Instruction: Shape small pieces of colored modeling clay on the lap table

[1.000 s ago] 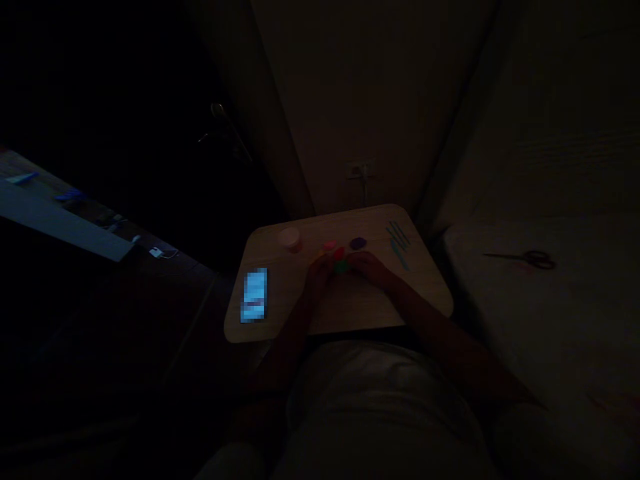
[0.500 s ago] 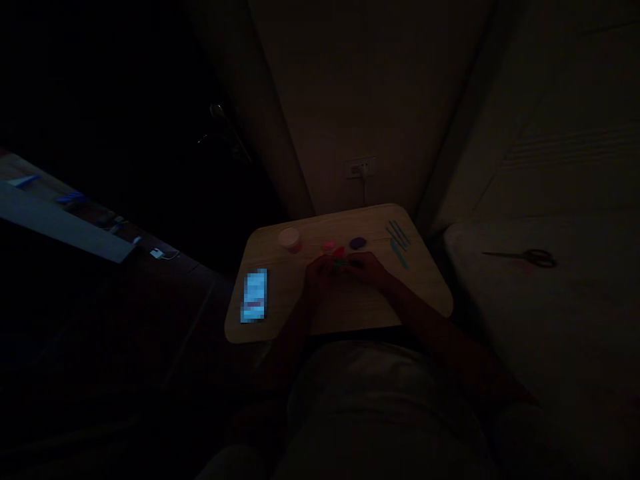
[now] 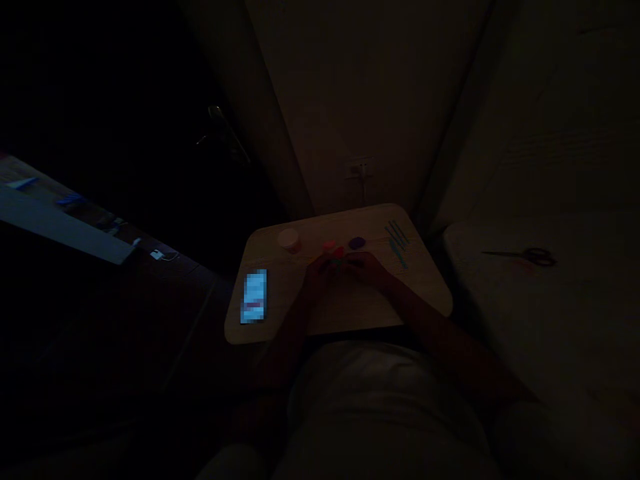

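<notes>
Head view, dim: I see wooden table (image 3: 350, 303) near wall (image 3: 360, 93) with socket (image 3: 360, 168). Green lump (image 3: 337, 262) between left hand (image 3: 316, 272) and right hand (image 3: 367, 268); too dark, I cannot tell whether fingers (image 3: 361, 257) pinch it. Lit phone (image 3: 254, 296) on table's left side.

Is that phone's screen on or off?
On: the smartphone screen glows bright pale blue on the dim table, left of the left hand.
</notes>
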The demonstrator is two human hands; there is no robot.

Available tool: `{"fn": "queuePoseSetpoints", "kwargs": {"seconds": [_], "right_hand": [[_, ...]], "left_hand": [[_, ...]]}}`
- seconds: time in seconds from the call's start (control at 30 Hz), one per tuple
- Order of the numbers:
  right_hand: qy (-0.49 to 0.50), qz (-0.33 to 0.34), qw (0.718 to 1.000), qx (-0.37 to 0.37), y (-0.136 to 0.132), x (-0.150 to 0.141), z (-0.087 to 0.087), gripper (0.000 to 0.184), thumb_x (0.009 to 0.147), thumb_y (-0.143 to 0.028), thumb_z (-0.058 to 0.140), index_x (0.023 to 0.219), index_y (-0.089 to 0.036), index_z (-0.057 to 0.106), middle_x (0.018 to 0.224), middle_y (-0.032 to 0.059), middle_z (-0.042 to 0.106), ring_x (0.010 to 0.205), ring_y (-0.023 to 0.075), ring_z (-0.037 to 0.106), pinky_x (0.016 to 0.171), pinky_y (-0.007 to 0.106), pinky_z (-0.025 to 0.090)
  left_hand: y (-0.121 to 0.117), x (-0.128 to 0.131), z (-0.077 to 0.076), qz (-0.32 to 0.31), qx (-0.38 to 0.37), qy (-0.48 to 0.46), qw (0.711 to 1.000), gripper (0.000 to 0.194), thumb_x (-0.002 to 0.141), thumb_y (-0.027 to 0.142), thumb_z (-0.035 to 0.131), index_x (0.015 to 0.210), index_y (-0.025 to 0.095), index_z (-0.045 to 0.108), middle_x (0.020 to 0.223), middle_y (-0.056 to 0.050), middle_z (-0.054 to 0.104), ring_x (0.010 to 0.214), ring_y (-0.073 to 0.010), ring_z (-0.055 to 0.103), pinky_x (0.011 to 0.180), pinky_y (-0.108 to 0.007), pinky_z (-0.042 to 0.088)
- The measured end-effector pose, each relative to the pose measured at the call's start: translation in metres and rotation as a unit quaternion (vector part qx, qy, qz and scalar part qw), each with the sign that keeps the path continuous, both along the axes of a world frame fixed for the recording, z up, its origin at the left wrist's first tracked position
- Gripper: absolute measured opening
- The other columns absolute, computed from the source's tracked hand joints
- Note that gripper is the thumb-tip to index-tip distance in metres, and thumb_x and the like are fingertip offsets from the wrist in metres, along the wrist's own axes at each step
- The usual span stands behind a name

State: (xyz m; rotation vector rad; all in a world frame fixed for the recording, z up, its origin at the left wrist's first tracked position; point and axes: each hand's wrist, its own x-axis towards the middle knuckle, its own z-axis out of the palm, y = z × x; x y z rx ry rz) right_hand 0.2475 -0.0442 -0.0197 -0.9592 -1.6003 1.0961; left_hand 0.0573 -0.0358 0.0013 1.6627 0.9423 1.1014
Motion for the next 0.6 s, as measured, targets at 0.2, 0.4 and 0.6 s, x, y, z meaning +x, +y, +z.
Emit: {"fn": "queuePoseSetpoints", "kwargs": {"seconds": [0.2,0.4,0.6], "right_hand": [[0.028,-0.036,0.999,0.003,0.0000,0.0014,0.0020,0.033,0.073,-0.052,0.079,0.080,-0.019,0.074,0.082,0.0051,0.072,0.075,0.0185,0.062,0.071,0.031,0.048],[0.072,-0.067,0.995,-0.018,0.0015,0.0046,0.0046,0.031,0.071,-0.049,0.081,0.078,-0.020,0.072,0.077,0.0038,0.068,0.072,0.0180,0.060,0.067,0.030,0.047],[0.077,-0.001,0.996,-0.037,0.0023,0.0076,0.0027,0.029,0.069,-0.045,0.083,0.079,-0.021,0.073,0.082,0.0038,0.072,0.077,0.0190,0.064,0.073,0.032,0.050]], "left_hand": [[0.0000,-0.0013,-0.0021,-0.011,-0.030,-0.009,0.999,0.034,0.084,0.049,0.071,0.090,0.016,0.073,0.095,-0.007,0.073,0.093,-0.0214,0.066,0.091,-0.035,0.050],[-0.0041,0.0024,-0.0058,0.001,-0.058,-0.072,0.996,0.034,0.076,0.042,0.079,0.099,0.019,0.070,0.101,-0.007,0.073,0.092,-0.0199,0.067,0.085,-0.032,0.052],[-0.0028,0.0032,-0.0048,0.029,-0.045,-0.066,0.996,0.028,0.075,0.043,0.078,0.083,0.018,0.068,0.086,-0.004,0.071,0.082,-0.0176,0.064,0.082,-0.032,0.052]]}}
